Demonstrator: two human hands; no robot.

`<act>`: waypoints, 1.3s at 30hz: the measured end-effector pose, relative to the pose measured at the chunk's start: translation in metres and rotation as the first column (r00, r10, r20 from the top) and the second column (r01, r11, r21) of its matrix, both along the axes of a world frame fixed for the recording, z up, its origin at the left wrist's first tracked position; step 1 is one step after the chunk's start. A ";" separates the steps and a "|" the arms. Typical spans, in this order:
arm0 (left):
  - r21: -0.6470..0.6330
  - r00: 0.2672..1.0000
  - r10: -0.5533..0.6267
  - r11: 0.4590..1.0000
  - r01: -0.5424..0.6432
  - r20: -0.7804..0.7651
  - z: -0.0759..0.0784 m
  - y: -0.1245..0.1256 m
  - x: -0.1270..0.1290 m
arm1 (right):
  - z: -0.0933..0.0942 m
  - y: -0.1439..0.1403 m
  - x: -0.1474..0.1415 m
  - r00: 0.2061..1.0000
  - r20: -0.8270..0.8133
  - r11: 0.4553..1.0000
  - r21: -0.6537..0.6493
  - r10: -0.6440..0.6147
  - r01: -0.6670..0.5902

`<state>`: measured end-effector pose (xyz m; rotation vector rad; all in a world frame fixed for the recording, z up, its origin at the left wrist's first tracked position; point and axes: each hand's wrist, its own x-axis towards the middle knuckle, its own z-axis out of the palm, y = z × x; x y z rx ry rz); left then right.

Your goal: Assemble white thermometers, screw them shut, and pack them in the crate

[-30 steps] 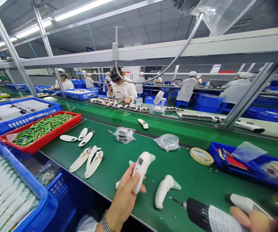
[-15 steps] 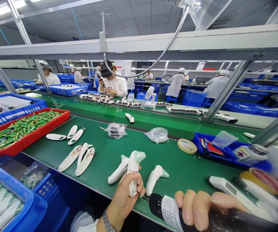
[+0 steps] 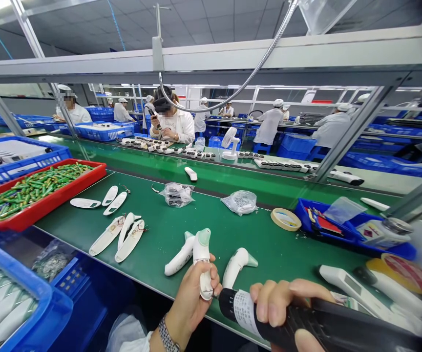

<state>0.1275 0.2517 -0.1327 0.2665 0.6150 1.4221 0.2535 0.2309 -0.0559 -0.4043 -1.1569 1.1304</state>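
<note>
A white ear thermometer with a pale green tip stands upright in my left hand, its open handle facing me. My right hand is wrapped round a black electric screwdriver with a white label. The screwdriver's nose points left, close to the handle's lower end; its bit is mostly hidden, so I cannot tell whether it touches. A second thermometer lies just left of my left hand, a third to the right of it.
White shell halves lie at left, near a red tray of green cylindrical parts. Two plastic bags, a tape roll and a blue bin lie farther back. A metal flexible hose hangs overhead. Across the belt sits a co-worker.
The screwdriver has shifted left and slightly up, its nose now closer to the held thermometer. That thermometer has turned, so its tip points more upward and its open back shows more.
</note>
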 end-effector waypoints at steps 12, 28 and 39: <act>-0.044 0.998 -0.018 0.999 0.015 -0.066 -0.008 0.005 -0.001 | -0.016 0.006 -0.016 0.995 0.059 0.997 0.023 0.078 -0.080; -0.069 0.998 -0.017 0.998 0.012 -0.068 -0.004 0.003 -0.001 | -0.019 0.007 -0.023 0.999 0.043 0.999 0.029 0.016 -0.017; -0.074 1.000 -0.017 0.997 0.017 0.001 -0.005 0.005 -0.002 | -0.019 0.010 -0.029 0.998 0.046 0.983 0.175 0.041 -0.048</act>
